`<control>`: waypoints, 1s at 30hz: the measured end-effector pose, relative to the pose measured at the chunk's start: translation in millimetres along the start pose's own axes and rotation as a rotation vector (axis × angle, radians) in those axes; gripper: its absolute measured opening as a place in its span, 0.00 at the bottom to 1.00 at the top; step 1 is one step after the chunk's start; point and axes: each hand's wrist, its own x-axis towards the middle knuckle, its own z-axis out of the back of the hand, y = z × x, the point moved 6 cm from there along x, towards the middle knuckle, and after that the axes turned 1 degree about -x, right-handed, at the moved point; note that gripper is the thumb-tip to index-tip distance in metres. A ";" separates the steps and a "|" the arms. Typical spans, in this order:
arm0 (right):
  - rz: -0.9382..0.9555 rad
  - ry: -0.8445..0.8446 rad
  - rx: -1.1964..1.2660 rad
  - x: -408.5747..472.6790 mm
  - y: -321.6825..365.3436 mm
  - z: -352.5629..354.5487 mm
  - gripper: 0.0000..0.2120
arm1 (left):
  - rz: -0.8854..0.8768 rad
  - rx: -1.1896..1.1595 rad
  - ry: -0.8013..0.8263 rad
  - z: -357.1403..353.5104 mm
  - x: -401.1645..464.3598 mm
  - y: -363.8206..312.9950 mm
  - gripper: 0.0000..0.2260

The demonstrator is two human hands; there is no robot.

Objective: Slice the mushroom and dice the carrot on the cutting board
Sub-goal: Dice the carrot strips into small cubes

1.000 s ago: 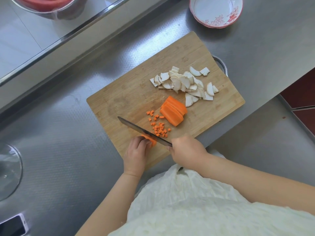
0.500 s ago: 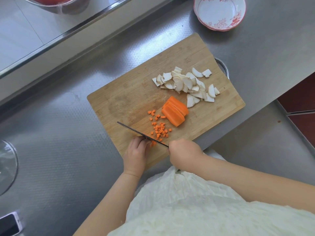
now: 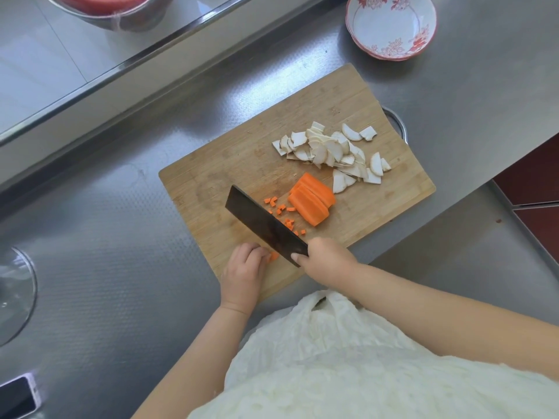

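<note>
Carrot slab stack (image 3: 313, 202) lies mid cutting board (image 3: 332, 98), fanned, uncut. Diced carrot (image 3: 284, 211) scattered just left of it, partly hidden under the cleaver blade (image 3: 266, 226). Sliced mushroom (image 3: 332, 151) heaped on far right of board, touching the carrot stack's far end. Left hand (image 3: 243, 273) at near board edge, fingers curled down on a small carrot piece (image 3: 273, 256). Right hand (image 3: 325, 258) wrapped tight round the cleaver's handle, blade tilted flat-side up, reaching left and far over the dice. Board sits on steel counter (image 3: 106, 282). Red-patterned bowl (image 3: 391, 25) far right, well apart. Phone (image 3: 16, 397) near left corner; glass lid (image 3: 12, 294) at left edge
</note>
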 end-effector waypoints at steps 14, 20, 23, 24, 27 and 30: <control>0.175 -0.103 -0.287 -28.4 4.0 -6.4 0.12 | -0.014 0.066 -0.012 5.0 -10.5 -0.5 0.11; 0.162 -0.078 -0.381 -26.0 4.1 -12.3 0.08 | -0.029 0.045 -0.036 6.0 -8.4 0.3 0.12; 0.144 -0.041 -0.384 -26.7 7.5 -11.9 0.07 | -0.026 0.039 -0.045 5.9 -8.8 1.0 0.12; 0.136 -0.026 -0.388 -27.2 9.7 -11.6 0.07 | -0.025 0.037 -0.048 6.0 -8.6 1.5 0.12; 0.084 0.000 -0.372 -25.3 14.4 -12.7 0.08 | -0.023 0.033 -0.048 5.3 -8.6 3.6 0.12; 0.024 0.015 -0.321 -20.4 13.2 -17.5 0.07 | -0.019 0.028 -0.038 3.3 -9.5 5.7 0.11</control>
